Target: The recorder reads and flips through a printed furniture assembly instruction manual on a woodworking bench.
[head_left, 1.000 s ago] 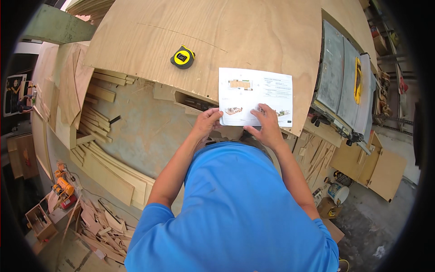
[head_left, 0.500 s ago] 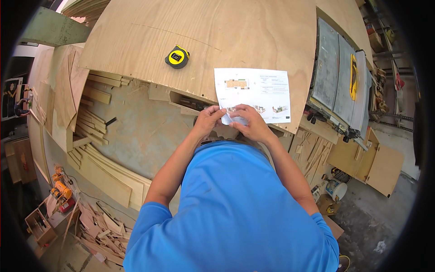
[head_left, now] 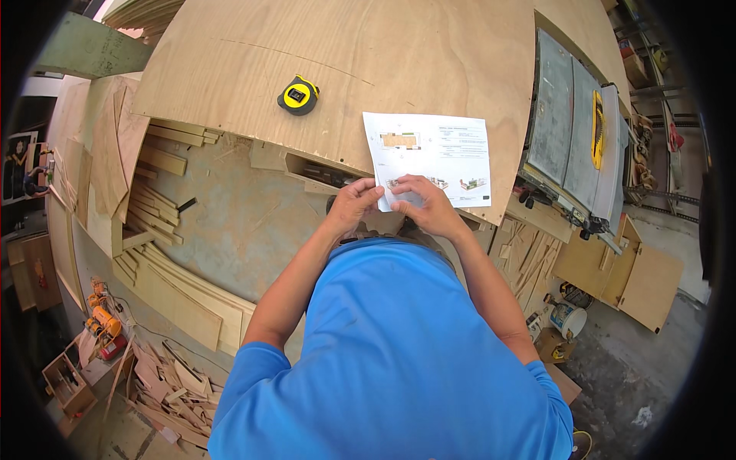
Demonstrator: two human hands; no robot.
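A printed sheet of paper (head_left: 460, 165) with a plan drawing and small coloured pictures lies on the plywood tabletop (head_left: 429, 61), at its near edge. My left hand (head_left: 356, 205) pinches the lower left corner of the sheet, thumb on top, the other fingers partly hidden. Over the bottom edge of the paper, my right hand (head_left: 429, 205) rests with fingers bent and its thumb apart from them, paper showing in the gap. A yellow and black tape measure (head_left: 299, 96) sits on the plywood, ahead and to the left of both hands.
Right of the plywood stands a table saw (head_left: 571, 126) with a yellow blade insert. Stacked wood strips (head_left: 184, 287) and a heap of offcuts (head_left: 172, 391) lie at left, near an orange compressor (head_left: 106, 322). A white bucket (head_left: 569, 320) stands at lower right.
The right fingers have lifted and spread a little from the thumb, and the lower left corner of the sheet now lies flatter. The left hand has barely shifted; the tape measure stays put.
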